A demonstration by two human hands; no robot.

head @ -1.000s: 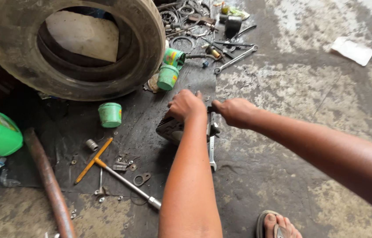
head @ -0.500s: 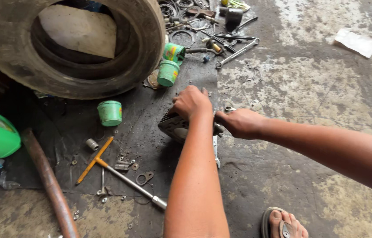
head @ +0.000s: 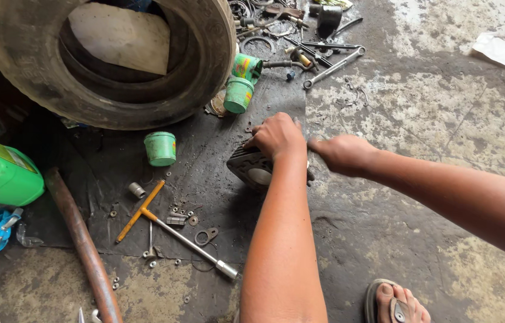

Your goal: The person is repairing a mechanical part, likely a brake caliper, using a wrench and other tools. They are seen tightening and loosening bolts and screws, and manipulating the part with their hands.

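Centrally, a dark finned engine part point(head: 251, 170) is grasped from above by the left hand point(head: 277, 136); right hand point(head: 341, 153) is clenched beside it, over black floor mat point(head: 204, 155), worn tyre point(head: 163, 72) behind

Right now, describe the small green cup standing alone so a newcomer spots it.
Start at the big worn tyre lying top left. Just below its lower rim, on the black mat, stands the small green cup, upright and alone, unlike the two green containers tipped together at the tyre's right.

tyre point(head: 204, 66) behind cup point(head: 160, 148), wrench point(head: 172, 227) before
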